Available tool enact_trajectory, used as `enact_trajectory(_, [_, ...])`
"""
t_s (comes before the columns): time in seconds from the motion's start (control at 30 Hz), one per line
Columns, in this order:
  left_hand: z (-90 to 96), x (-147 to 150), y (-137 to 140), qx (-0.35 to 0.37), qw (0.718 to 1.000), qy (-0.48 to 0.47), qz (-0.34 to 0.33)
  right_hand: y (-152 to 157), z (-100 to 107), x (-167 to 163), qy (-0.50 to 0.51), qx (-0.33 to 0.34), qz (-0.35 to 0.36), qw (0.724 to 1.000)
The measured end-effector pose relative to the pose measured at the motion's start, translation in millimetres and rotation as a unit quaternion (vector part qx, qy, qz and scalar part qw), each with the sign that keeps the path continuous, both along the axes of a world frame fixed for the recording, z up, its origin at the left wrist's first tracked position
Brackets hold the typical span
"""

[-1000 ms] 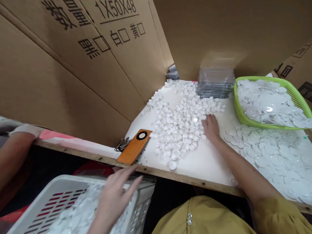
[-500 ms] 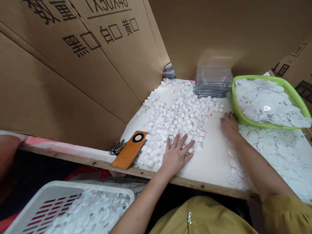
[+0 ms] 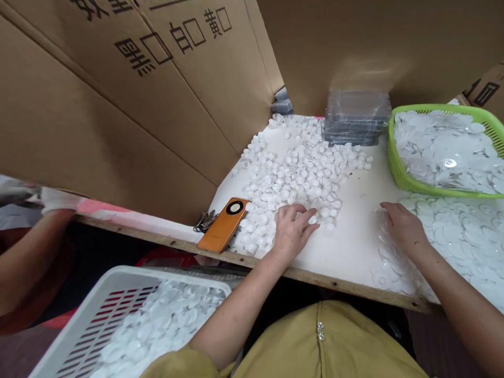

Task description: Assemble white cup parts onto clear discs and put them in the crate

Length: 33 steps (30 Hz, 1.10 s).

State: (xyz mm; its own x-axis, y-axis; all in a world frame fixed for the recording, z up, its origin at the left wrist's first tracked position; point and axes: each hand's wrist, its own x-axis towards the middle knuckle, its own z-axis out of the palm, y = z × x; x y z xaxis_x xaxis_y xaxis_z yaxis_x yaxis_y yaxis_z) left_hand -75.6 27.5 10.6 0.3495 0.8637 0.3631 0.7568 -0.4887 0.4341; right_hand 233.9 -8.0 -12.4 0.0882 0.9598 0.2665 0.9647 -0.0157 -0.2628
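My left hand (image 3: 292, 228) is at the near edge of a pile of small round white plastic caps (image 3: 299, 173). Its fingers are curled, with thumb and forefinger closing on a small white cap at the pile's right side. Over the left border of a spread of thin, flat white plastic discs (image 3: 460, 236) is my right hand (image 3: 403, 226). Its fingers are bent and held together, and whatever lies under the fingertips is hidden.
An orange phone (image 3: 223, 226) and keys (image 3: 205, 221) lie at the table's front edge. A green basket (image 3: 401, 178) of discs stands at right, beside stacked grey packs (image 3: 354, 123). Cardboard walls (image 3: 177, 121) enclose the table. Below is a white basket (image 3: 90, 310); another person's arm (image 3: 35, 257) is at left.
My left hand has curled its spread fingers onto the caps. My right hand has drawn back from beside the green basket to the discs. The view has shifted, and the other person's arm shows more.
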Motion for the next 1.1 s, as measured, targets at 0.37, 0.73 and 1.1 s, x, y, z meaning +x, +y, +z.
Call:
enact_trajectory(0.37, [-18.2,45.3,-44.6,-0.237,0.956,0.013,-0.174,-37.7,20.6,-52.5,0.409,-0.121,0.021,0.904])
enact_trajectory(0.73, [-14.8,49.4,-26.0,-0.305,0.932,0.010,-0.197,-36.6,6.2,-89.5,0.459,-0.256,0.036,0.850])
enact_trajectory(1.1, [-20.4,47.1,-23.6,-0.281,0.935,0.000,-0.218,-33.4,13.8,-101.8,0.487,-0.299,-0.046,0.819])
